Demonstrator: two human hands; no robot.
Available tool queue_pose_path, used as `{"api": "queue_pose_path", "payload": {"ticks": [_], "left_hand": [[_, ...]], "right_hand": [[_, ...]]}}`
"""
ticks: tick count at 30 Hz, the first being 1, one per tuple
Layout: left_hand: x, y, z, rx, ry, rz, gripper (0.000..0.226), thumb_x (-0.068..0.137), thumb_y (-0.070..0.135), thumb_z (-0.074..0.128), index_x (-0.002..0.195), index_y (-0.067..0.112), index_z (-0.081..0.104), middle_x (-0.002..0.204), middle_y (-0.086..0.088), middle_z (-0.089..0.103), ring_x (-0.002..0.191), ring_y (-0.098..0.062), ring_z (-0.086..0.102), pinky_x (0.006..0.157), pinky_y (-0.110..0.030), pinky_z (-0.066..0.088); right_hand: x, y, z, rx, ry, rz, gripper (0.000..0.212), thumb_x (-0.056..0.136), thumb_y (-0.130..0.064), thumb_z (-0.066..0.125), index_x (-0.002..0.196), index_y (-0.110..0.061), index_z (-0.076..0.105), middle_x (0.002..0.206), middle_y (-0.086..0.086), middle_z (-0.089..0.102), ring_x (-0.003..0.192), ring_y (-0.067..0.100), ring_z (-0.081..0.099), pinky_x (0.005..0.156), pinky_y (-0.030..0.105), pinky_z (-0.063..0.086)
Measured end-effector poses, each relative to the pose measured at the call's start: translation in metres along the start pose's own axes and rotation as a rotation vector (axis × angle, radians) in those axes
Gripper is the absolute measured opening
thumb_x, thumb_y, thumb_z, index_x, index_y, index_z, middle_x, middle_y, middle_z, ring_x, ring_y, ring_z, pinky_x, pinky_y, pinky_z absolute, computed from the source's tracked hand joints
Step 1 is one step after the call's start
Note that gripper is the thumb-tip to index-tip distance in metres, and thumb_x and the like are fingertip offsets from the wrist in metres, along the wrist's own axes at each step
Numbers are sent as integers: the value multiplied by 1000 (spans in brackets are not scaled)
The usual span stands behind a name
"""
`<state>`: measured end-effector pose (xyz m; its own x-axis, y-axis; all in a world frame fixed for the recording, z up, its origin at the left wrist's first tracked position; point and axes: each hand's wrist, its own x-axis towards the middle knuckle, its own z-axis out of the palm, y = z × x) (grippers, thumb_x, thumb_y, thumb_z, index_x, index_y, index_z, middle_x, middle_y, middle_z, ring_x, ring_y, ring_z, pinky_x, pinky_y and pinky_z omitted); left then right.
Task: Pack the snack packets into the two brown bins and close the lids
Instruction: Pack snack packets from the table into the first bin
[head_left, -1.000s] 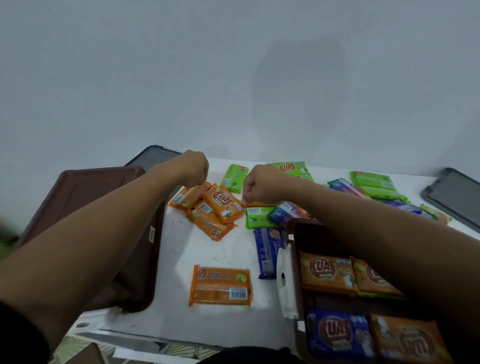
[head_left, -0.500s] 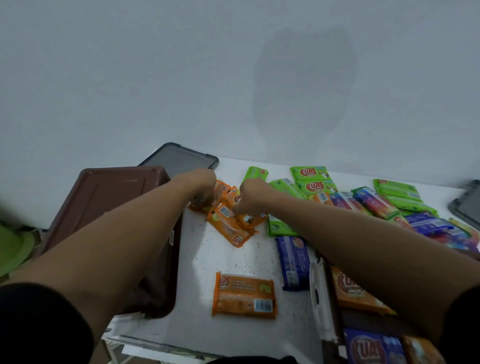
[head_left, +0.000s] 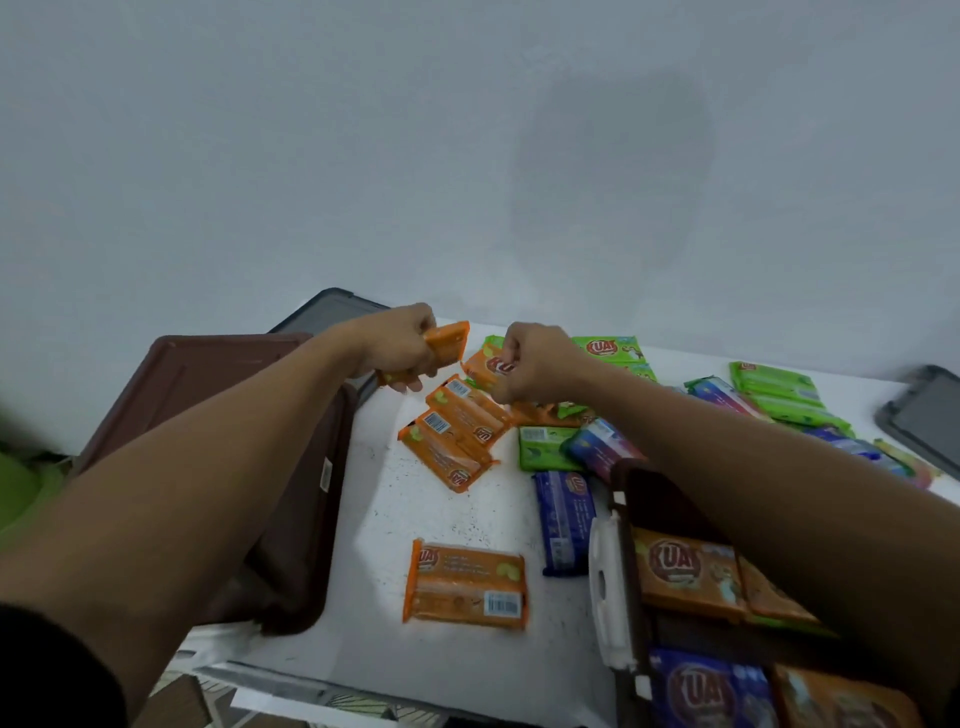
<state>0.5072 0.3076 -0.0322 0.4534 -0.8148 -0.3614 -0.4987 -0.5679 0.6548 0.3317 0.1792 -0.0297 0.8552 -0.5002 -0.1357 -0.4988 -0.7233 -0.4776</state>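
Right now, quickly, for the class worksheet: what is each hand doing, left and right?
Left hand: closed, gripping an orange packet.
Right hand: closed, pinching a second orange packet.

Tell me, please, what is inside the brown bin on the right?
Inside the brown bin lie orange packets and a blue packet. The right forearm hides the rest of its interior.
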Motion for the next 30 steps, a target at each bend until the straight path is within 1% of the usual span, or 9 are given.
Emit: {"api": "queue_pose_path", "payload": {"ticks": [2,5,10,11,15,18,24,28,30], "left_hand": [[-9,11,2,-56,38,67,27,93,24,68,115,20,53,102,-10,73,86,-25,74,68,-36,61],[-31,39,12,-62,59,165,23,100,45,56,116,28,56,106,-5,72,91,-24,72,72,-38,60],[-64,57,21,20,21,272,17,100,42,58,117,41,55,109,-1,67,97,-23,67,81,-40,56],[-74,94,58,33,1,326,19,98,40,61,116,44,55,107,1,67,95,-21,66,82,-40,54],[-96,139,93,60,-23,451,37,87,30,77,117,44,60,107,4,67,90,-21,64,82,-41,51],[-105,144,99,126,-60,479,46,82,30,84,118,46,61,113,8,66,97,-19,65,86,-43,53],[-115,174,148,313,-26,491,54,77,38,88,124,46,63,109,33,59,97,8,58,80,-20,42],[-124,182,175,330,5,506,56,74,34,90,122,42,65,120,24,60,109,-4,56,92,-22,43],[-125,182,189,368,-1,512,55,73,40,89,120,47,62,126,16,60,114,-10,55,95,-30,45]], "right_hand": [[-14,9,-20,31,52,-18,37,69,-18,79,100,-9,59,81,-1,58,64,10,52,47,23,39],[-36,26,-49,59,100,-35,37,67,-19,80,99,-14,61,84,-2,60,64,10,53,48,24,38],[-71,35,-74,27,76,-70,42,68,-21,82,104,-21,61,82,-15,55,66,8,52,52,25,38],[-111,70,-95,28,90,-64,43,69,-22,82,106,-23,61,83,-18,52,68,6,52,54,26,38],[-159,110,-115,-17,66,-108,48,67,-24,84,110,-27,63,90,-23,53,83,14,60,70,32,49],[-172,108,-120,-7,57,-121,48,67,-24,85,109,-29,63,93,-21,58,83,5,59,68,26,48],[-219,148,-124,-10,22,-130,53,65,-29,88,112,-32,64,106,-10,65,89,5,60,71,24,49],[-238,168,-123,-33,0,-128,53,64,-31,88,111,-34,64,106,-9,65,90,9,61,71,25,49],[-246,175,-120,-45,-26,-132,51,66,-31,87,111,-33,63,105,-10,65,87,5,60,68,22,49]]}}
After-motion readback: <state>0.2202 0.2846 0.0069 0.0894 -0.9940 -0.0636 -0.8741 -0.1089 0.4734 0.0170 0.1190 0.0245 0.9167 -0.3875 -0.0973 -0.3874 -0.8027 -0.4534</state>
